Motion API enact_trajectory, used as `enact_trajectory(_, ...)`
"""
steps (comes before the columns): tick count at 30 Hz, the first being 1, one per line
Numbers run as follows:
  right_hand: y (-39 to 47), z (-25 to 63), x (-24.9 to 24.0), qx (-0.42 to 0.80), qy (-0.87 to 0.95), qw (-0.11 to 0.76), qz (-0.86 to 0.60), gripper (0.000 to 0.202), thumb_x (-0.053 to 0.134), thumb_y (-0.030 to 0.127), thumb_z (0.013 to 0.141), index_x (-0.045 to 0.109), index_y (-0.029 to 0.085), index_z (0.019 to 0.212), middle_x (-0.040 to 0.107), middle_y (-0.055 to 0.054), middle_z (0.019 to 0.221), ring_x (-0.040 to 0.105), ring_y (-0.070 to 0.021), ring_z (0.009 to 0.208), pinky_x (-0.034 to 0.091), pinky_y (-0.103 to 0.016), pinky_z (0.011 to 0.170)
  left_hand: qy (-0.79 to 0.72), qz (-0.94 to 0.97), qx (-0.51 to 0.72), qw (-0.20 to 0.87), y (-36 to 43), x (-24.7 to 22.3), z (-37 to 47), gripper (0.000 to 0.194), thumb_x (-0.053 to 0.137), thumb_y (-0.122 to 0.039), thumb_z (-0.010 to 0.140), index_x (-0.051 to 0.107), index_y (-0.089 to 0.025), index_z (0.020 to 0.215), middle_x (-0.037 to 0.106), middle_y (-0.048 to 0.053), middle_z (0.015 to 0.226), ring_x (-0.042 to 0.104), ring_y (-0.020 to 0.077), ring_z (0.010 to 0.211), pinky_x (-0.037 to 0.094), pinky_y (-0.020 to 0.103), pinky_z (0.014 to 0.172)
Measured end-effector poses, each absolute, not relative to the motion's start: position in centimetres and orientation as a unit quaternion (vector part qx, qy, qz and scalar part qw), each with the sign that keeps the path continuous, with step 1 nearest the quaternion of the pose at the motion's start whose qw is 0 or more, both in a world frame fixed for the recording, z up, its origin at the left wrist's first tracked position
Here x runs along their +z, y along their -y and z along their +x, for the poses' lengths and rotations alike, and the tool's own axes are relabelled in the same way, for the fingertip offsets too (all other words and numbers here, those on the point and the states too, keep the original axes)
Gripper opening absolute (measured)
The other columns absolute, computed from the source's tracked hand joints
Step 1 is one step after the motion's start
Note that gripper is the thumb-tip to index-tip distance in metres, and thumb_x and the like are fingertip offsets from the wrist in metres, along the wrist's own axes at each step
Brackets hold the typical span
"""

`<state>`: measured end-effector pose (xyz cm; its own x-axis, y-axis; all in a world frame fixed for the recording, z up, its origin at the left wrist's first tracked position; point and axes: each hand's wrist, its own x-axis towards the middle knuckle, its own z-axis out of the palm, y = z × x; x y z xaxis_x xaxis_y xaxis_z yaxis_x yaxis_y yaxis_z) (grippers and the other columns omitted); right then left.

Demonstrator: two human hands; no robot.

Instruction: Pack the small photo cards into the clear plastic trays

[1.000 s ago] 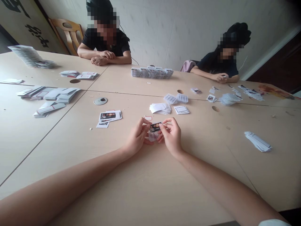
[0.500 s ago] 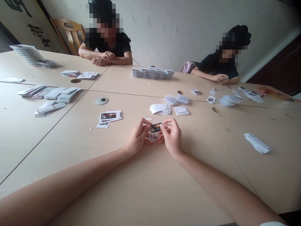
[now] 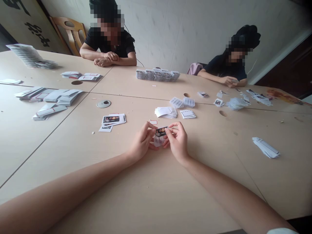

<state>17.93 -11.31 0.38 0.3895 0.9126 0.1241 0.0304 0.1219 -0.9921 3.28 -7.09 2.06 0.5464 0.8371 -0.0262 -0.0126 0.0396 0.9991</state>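
Between my two hands is a small clear plastic tray [image 3: 159,141] with a dark printed card [image 3: 161,131] at its upper part. My left hand [image 3: 144,139] pinches the left side, thumb in front. On the other side my right hand [image 3: 178,139] grips the card's right edge between thumb and fingers. Just beyond my hands lie a red-bordered label [image 3: 153,122], a stack of white cards [image 3: 166,112] and a black-framed card stack [image 3: 188,114]. Two clear plastic trays [image 3: 182,102] rest behind these. To the left are printed cards [image 3: 113,119] with dark pictures.
Filled packs [image 3: 158,75] stand in a row at the back. Paper stacks [image 3: 50,96] lie on the left, paper strips [image 3: 265,147] on the right. Two people sit across the table [image 3: 136,201]; the right one [image 3: 230,81] holds something small. A round metal cap [image 3: 103,103] sits left of centre.
My hands keep the same hold on the card and tray, with hardly any movement. The whole view has shifted slightly.
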Motion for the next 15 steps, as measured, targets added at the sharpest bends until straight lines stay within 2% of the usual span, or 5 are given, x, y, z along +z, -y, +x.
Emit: enact_trajectory(15, 11.3, 17.96, 0.3, 0.354, 0.423, 0.621, -0.557, 0.028, 0.062, 0.042, 0.082, 0.043, 0.026, 0.092, 0.059, 0.006, 0.059, 0.056, -0.0134, 0.035, 0.043, -0.021, 0.03, -0.34, 0.625, 0.334, 0.618, 7.17, 2.17, 3.25, 0.029, 0.047, -0.05, 0.09, 0.045, -0.021, 0.095, 0.059, 0.0, 0.079, 0.062, 0.0132, 0.066, 0.061, 0.033, 0.054)
